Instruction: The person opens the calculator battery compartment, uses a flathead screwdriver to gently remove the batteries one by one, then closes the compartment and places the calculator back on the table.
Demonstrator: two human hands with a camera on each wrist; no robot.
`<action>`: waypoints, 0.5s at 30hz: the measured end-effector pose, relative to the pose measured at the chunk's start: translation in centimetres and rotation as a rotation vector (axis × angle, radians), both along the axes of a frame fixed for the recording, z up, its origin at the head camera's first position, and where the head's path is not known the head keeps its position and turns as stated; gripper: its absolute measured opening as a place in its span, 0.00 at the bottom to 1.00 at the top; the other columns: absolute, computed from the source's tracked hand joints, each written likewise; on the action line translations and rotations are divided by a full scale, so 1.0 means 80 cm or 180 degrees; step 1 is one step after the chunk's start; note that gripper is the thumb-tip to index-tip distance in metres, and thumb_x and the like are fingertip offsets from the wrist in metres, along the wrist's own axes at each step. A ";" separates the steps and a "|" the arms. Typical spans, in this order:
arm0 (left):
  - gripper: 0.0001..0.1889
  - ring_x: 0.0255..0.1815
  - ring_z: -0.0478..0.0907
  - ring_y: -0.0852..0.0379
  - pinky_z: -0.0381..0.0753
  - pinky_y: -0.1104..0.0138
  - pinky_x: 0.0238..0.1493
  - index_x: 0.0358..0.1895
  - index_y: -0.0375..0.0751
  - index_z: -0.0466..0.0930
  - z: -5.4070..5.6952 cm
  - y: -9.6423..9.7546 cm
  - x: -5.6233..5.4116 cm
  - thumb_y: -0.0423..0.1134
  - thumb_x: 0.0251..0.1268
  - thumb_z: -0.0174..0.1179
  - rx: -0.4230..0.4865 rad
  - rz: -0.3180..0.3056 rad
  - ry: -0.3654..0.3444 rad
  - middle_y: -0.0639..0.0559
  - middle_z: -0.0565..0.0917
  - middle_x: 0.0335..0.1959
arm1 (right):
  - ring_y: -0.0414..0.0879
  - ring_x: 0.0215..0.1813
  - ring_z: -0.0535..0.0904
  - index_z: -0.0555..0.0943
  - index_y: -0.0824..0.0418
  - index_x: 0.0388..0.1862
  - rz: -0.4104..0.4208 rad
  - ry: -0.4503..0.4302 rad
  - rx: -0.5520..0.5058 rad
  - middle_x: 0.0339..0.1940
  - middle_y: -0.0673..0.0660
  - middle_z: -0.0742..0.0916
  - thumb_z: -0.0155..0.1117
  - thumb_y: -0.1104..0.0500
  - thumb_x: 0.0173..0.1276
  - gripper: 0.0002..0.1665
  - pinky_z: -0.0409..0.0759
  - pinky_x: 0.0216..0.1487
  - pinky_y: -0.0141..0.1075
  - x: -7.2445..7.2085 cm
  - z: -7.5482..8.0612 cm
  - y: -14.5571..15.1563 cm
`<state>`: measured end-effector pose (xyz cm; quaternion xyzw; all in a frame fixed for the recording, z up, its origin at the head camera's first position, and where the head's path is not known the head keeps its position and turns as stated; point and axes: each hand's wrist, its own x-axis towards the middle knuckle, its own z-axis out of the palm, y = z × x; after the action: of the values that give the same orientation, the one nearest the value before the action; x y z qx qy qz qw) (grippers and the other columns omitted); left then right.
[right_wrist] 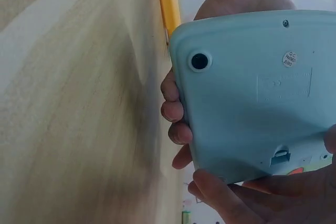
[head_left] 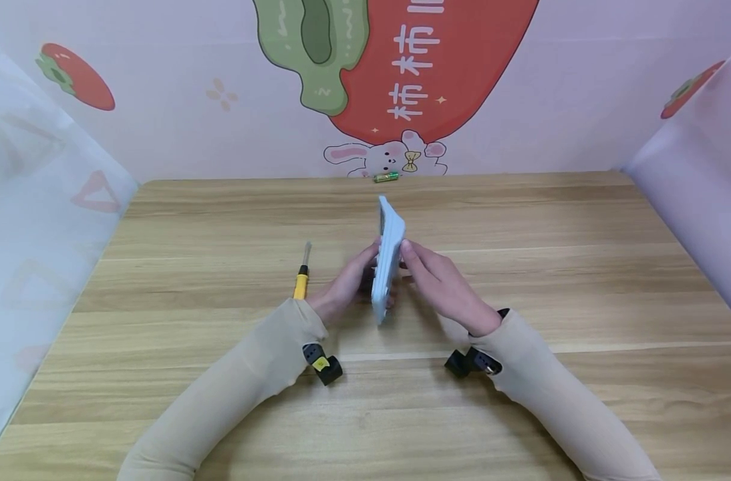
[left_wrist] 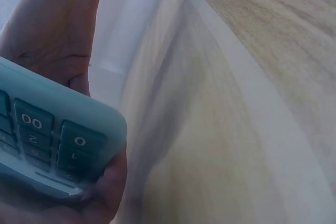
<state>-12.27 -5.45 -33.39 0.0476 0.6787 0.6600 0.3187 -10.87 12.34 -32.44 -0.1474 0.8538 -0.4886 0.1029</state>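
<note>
A light blue calculator (head_left: 388, 260) stands on edge above the table, its keys facing my left hand. That left hand (head_left: 344, 284) grips it from the key side, with fingertips (right_wrist: 173, 109) curled round the lower long edge. The number keys (left_wrist: 58, 140) show close up in the left wrist view. My right hand (head_left: 446, 287) touches the plain back, its thumb (head_left: 409, 250) laid against it and the other fingers near the battery cover notch (right_wrist: 281, 156). A round dark foot (right_wrist: 199, 61), a small screw (right_wrist: 285, 23) and a round sticker (right_wrist: 290, 59) show on that back.
A screwdriver (head_left: 301, 284) with a yellow and black handle lies left of the left hand, its shaft pointing away. At the table's back edge a green battery (head_left: 385, 177) lies against the printed wall cloth (head_left: 179, 133). Cloth also hangs along both sides.
</note>
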 end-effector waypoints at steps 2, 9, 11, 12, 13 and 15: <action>0.37 0.35 0.78 0.50 0.75 0.62 0.47 0.63 0.37 0.67 0.000 0.000 0.000 0.64 0.72 0.27 -0.0092 0.0002 0.0044 0.40 0.76 0.42 | 0.59 0.63 0.75 0.59 0.65 0.73 -0.0005 -0.0003 -0.0125 0.68 0.65 0.73 0.29 0.41 0.79 0.37 0.79 0.55 0.47 0.001 0.001 0.000; 0.31 0.42 0.70 0.54 0.71 0.65 0.45 0.58 0.40 0.66 0.000 0.000 -0.001 0.63 0.72 0.30 -0.0417 -0.0081 0.0179 0.47 0.73 0.43 | 0.59 0.60 0.78 0.59 0.65 0.73 -0.0069 0.0084 -0.0499 0.65 0.68 0.75 0.31 0.44 0.80 0.34 0.83 0.46 0.45 0.005 0.011 0.000; 0.31 0.41 0.70 0.54 0.71 0.65 0.43 0.54 0.40 0.69 0.000 0.000 -0.001 0.63 0.72 0.31 -0.0472 -0.0106 0.0201 0.47 0.74 0.42 | 0.58 0.59 0.78 0.60 0.65 0.73 -0.0102 0.0097 -0.0506 0.64 0.68 0.76 0.31 0.44 0.80 0.34 0.84 0.45 0.43 0.005 0.012 0.001; 0.30 0.41 0.71 0.55 0.71 0.65 0.42 0.52 0.40 0.70 0.000 0.001 -0.002 0.63 0.73 0.31 -0.0466 -0.0124 0.0224 0.48 0.74 0.42 | 0.58 0.58 0.79 0.60 0.65 0.72 -0.0120 0.0104 -0.0492 0.63 0.67 0.76 0.32 0.44 0.80 0.33 0.84 0.44 0.42 0.005 0.012 0.001; 0.30 0.40 0.71 0.55 0.72 0.66 0.41 0.50 0.39 0.71 0.000 0.001 -0.002 0.62 0.73 0.31 -0.0467 -0.0134 0.0242 0.48 0.75 0.41 | 0.58 0.57 0.79 0.60 0.64 0.73 -0.0139 0.0107 -0.0470 0.63 0.67 0.77 0.32 0.44 0.80 0.33 0.84 0.44 0.41 0.005 0.012 0.002; 0.29 0.39 0.70 0.55 0.71 0.66 0.40 0.48 0.39 0.71 0.000 0.001 -0.002 0.62 0.73 0.32 -0.0488 -0.0134 0.0261 0.48 0.74 0.41 | 0.57 0.56 0.80 0.60 0.64 0.73 -0.0170 0.0106 -0.0425 0.62 0.67 0.78 0.31 0.44 0.80 0.33 0.84 0.43 0.41 0.005 0.012 0.003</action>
<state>-12.41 -5.38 -33.41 0.0642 0.7385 0.5968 0.3071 -10.47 12.56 -31.48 -0.1393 0.8245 -0.5446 0.0656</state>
